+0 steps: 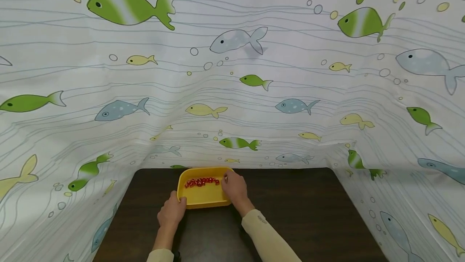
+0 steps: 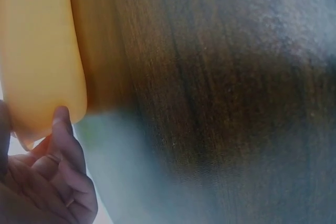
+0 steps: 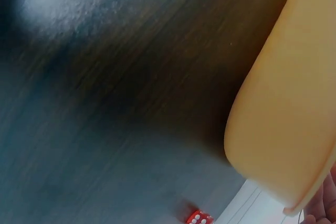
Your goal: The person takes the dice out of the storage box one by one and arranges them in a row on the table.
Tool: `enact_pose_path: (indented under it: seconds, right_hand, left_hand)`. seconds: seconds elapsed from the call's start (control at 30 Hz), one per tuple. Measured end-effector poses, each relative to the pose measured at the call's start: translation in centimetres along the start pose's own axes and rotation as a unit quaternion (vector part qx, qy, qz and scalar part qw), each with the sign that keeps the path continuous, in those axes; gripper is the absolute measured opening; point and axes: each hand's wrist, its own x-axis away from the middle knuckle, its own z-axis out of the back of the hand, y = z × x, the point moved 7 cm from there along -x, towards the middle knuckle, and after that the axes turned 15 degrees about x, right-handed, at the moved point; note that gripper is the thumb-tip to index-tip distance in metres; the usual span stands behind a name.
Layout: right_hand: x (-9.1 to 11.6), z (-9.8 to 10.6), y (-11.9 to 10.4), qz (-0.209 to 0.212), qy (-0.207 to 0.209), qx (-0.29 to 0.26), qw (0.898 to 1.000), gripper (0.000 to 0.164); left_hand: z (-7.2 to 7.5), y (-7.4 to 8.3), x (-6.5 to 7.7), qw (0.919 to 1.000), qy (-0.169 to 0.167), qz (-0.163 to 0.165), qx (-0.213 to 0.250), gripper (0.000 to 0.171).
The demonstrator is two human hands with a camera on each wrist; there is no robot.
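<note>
A shallow yellow plastic tray [image 1: 203, 201] with rounded corners is at the far side of the dark table. Several red dice [image 1: 200, 182] with white pips lie in a band along the tray's back part. My left hand [image 1: 172, 209] grips the tray's left front corner, thumb at the rim. On the opposite side, my right hand [image 1: 236, 189] holds the right wall, with curled fingers by the rim. From the left wrist, the fingers [image 2: 68, 145] show against the tray's outer wall. The right wrist view has one red die [image 3: 199, 217] on the table, outside the tray.
The dark wood-grain table [image 1: 301, 213] extends in front of the tray and to both sides. A white sheet [image 1: 232, 68] printed with fish hangs behind the table and along its sides. Light-coloured sleeves [image 1: 269, 233] cover my forearms.
</note>
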Motion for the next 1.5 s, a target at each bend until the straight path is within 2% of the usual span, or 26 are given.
enact_pose_path:
  seconds: [0.13,0.27,0.43,0.67,0.97,1.23,1.5]
  right_hand:
    - [-0.1,-0.4,-0.6,0.008,-0.003,0.018,1.000,0.015]
    - [0.2,-1.2,-1.0,0.021,-0.013,0.038,0.999,0.019]
    - [0.2,-2.4,-1.7,0.046,-0.014,0.074,0.996,0.022]
    - [0.0,-3.3,-2.6,0.054,-0.045,0.102,0.992,0.025]
    - [-0.5,-3.8,-3.1,0.067,-0.088,0.108,0.988,0.030]
    - [-1.0,-4.7,-3.0,0.074,-0.092,0.130,0.984,0.032]
    - [-0.8,-5.6,-3.3,0.088,-0.118,0.144,0.978,0.039]
  left_hand:
    - [-0.1,0.0,-0.2,0.9999,0.005,-0.010,0.003,0.050]
    - [-0.4,-0.4,0.1,1.0000,0.002,-0.007,0.006,0.050]
    - [-0.5,-0.6,0.1,0.9999,0.006,-0.010,0.011,0.056]
    - [-0.2,-0.3,0.0,0.9998,0.016,-0.011,0.006,0.059]
    - [-0.2,0.1,0.0,0.9999,0.009,-0.012,0.007,0.058]
    - [-0.4,0.1,-0.4,0.9998,0.011,-0.011,0.014,0.063]
    - [-0.3,-0.2,-0.4,0.9998,0.013,-0.006,0.011,0.063]
